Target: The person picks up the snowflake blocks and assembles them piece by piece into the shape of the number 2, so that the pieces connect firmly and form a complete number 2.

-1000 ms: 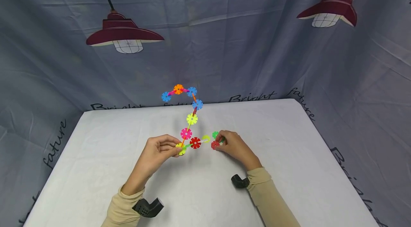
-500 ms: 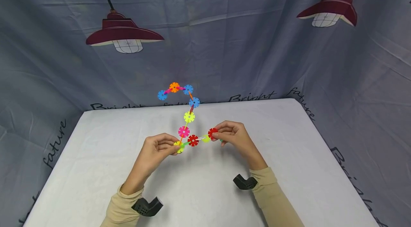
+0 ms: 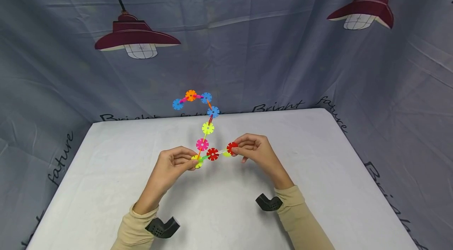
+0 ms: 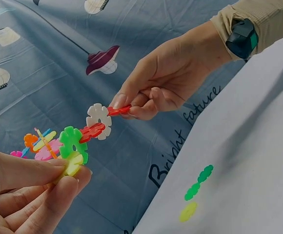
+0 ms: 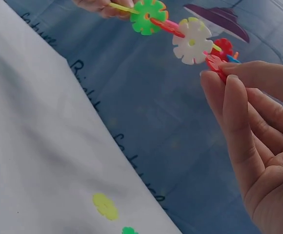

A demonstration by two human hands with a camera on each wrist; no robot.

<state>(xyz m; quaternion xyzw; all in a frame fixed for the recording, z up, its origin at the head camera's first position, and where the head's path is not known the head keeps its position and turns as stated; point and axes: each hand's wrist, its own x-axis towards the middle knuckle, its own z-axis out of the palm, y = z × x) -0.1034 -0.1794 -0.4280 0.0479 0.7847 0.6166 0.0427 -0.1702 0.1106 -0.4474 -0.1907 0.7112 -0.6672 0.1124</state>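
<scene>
In the head view my left hand pinches a yellow snowflake disc at the bend of a colourful chain of slotted discs. One branch climbs through pink, yellow and blue discs to an orange disc and a blue end disc. The other runs right through a green disc and a red disc to a white disc, seen nearly edge-on from the head. My right hand pinches another red disc between thumb and fingers, its edge right at the white disc's rim.
On the white table lie a loose yellow disc and two green discs, mostly hidden behind my right hand from the head. A grey-blue curtain printed with lamps and lettering hangs behind the table.
My right hand has lifted the red disc from near the loose discs and brought it left to the white disc. My left hand and the chain have shifted slightly left and up.
</scene>
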